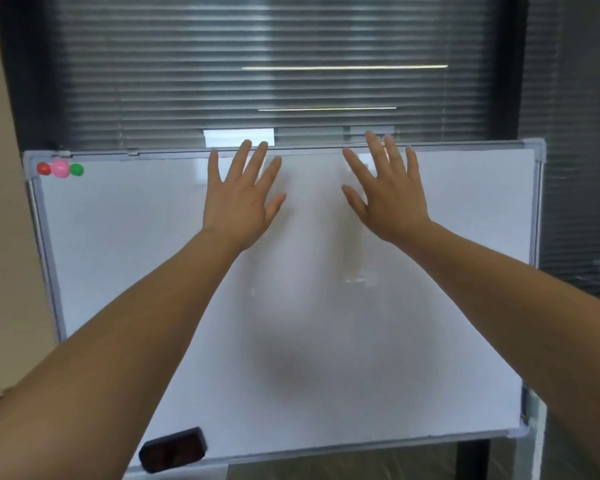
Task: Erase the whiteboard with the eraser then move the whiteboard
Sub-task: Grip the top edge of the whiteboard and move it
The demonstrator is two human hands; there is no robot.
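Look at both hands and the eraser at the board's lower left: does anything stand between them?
Nothing visible does. The left hand and right hand are spread open near the top of the whiteboard; only bare board surface lies between them and the eraser.

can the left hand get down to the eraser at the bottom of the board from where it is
Probably yes: the left hand is open and holds nothing, and only bare whiteboard lies between it and the black eraser.
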